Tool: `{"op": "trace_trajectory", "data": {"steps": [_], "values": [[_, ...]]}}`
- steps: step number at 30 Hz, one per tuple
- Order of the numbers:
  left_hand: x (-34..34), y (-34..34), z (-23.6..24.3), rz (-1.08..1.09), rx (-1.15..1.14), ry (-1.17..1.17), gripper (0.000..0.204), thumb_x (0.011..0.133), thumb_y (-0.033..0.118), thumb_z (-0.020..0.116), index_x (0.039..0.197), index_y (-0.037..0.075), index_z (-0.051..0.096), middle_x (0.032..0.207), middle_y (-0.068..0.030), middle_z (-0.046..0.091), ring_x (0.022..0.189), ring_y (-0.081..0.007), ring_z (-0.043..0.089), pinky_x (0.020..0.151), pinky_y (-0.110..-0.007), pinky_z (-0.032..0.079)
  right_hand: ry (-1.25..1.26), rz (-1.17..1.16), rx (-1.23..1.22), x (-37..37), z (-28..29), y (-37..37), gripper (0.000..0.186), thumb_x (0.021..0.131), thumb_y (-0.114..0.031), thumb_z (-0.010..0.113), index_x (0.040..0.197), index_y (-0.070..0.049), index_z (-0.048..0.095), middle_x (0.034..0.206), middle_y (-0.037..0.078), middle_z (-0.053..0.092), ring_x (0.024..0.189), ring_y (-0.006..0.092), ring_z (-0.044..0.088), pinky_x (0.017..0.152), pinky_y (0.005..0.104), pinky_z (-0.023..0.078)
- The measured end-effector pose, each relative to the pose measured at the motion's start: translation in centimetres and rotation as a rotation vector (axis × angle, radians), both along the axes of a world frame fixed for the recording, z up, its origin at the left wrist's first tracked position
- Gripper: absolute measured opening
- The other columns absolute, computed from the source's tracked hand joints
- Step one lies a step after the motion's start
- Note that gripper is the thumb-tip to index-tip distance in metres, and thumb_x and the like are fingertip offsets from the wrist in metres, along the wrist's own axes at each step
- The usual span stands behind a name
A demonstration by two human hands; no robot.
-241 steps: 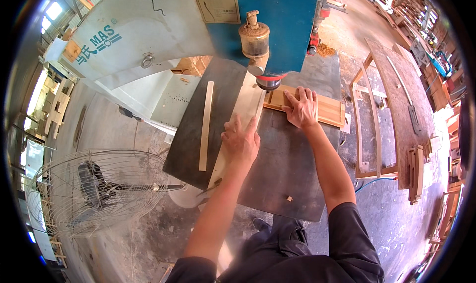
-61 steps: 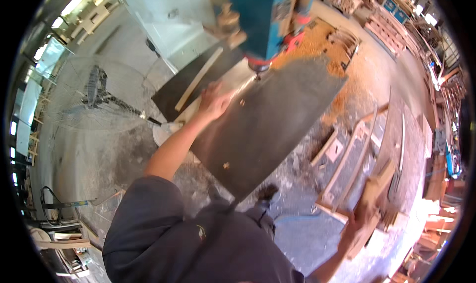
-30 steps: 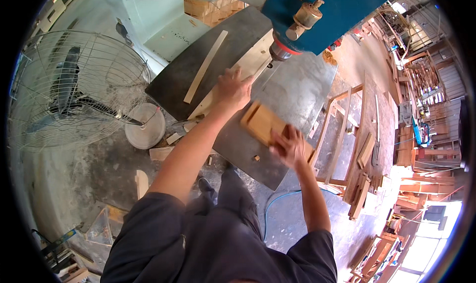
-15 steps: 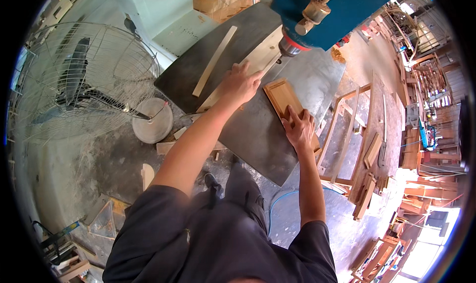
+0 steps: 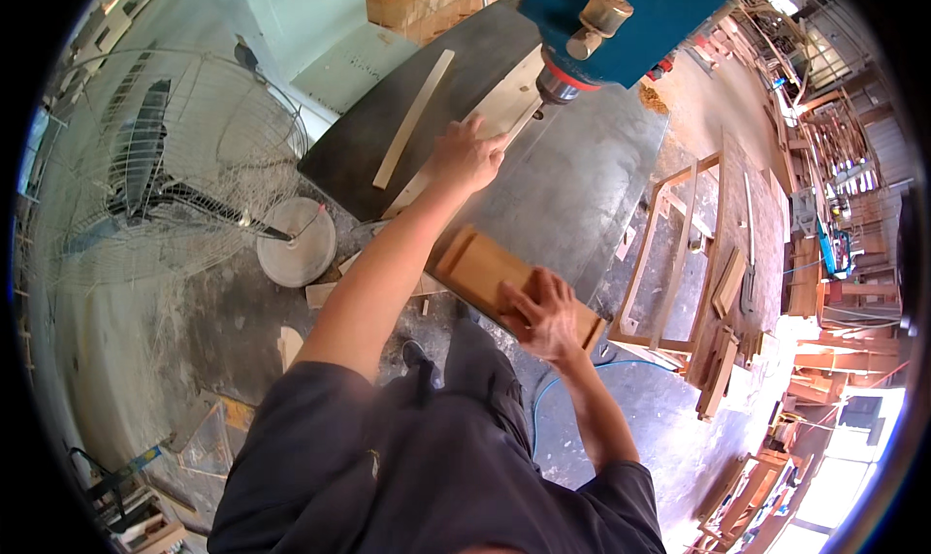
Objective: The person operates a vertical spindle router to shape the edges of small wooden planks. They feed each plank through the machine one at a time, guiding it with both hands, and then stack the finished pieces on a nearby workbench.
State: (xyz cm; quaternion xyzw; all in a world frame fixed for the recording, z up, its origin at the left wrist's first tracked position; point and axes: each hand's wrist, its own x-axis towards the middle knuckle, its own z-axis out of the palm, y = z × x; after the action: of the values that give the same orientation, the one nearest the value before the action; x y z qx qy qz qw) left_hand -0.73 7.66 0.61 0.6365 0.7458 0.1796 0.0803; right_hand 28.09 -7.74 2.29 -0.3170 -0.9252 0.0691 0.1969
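Note:
My left hand (image 5: 470, 158) rests on a long pale wooden board (image 5: 506, 103), its fingers apart. The board lies across the dark metal table (image 5: 592, 161) and runs under the chuck (image 5: 560, 86) of a blue drill press (image 5: 611, 20). My right hand (image 5: 545, 311) is closed on a brown wooden panel (image 5: 477, 268) with a raised border. This panel slants at the near edge of the table, apart from the chuck, and looks slightly blurred. My palm and fingers cover part of its right half.
A narrow wooden strip (image 5: 415, 117) lies left of the board on the table. On the left stands a large caged fan (image 5: 145, 166) with a round base plate (image 5: 296, 244). Wooden frames (image 5: 669, 253) stand at right. A blue hose (image 5: 572, 374) curves over the floor.
My right hand has drawn the panel toward me and to the left, turning it flatter across the near table edge. My left hand stays on the pale board.

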Motion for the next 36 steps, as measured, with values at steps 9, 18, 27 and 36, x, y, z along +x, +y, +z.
{"op": "trace_trajectory", "data": {"steps": [9, 18, 27, 36], "values": [[-0.4, -1.0, 0.1, -0.089, 0.160, 0.103, 0.044, 0.104, 0.032, 0.065, 0.148, 0.033, 0.067, 0.167, -0.0182, 0.048, 0.140, -0.0443, 0.054, 0.105, -0.063, 0.053, -0.059, -0.307, 0.103, 0.3, -2.8, 14.7, 0.064, 0.087, -0.022, 0.081, 0.150, -0.025, 0.068, 0.155, 0.027, 0.055, 0.138, 0.0483, 0.054, 0.119, 0.0595, 0.042], [-0.5, -1.4, -0.2, -0.121, 0.173, 0.109, 0.044, 0.106, 0.030, 0.062, 0.150, 0.031, 0.064, 0.168, -0.0194, 0.045, 0.146, -0.0474, 0.050, 0.112, -0.066, 0.049, -0.071, -0.482, 0.025, -3.4, -3.5, 18.3, 0.063, 0.092, -0.043, 0.083, 0.152, -0.032, 0.066, 0.162, 0.026, 0.050, 0.153, 0.0455, 0.043, 0.128, 0.0689, 0.028], [0.0, -2.7, -0.1, -0.061, 0.124, 0.079, 0.058, 0.098, 0.029, 0.073, 0.154, 0.033, 0.059, 0.170, -0.0210, 0.042, 0.147, -0.0488, 0.047, 0.109, -0.067, 0.046, -0.073, -0.527, 0.131, -5.1, -4.3, 18.2, 0.065, 0.093, -0.042, 0.082, 0.154, -0.028, 0.065, 0.158, 0.027, 0.052, 0.150, 0.0470, 0.045, 0.126, 0.0710, 0.030], [0.4, -1.7, 0.9, -0.055, 0.105, 0.138, 0.056, 0.101, 0.029, 0.070, 0.155, 0.032, 0.058, 0.169, -0.0204, 0.043, 0.146, -0.0492, 0.048, 0.111, -0.061, 0.048, -0.051, -0.506, 0.245, -5.0, -4.7, 21.8, 0.066, 0.089, -0.041, 0.085, 0.151, -0.027, 0.068, 0.151, 0.026, 0.058, 0.142, 0.0469, 0.052, 0.121, 0.0680, 0.035]]}}
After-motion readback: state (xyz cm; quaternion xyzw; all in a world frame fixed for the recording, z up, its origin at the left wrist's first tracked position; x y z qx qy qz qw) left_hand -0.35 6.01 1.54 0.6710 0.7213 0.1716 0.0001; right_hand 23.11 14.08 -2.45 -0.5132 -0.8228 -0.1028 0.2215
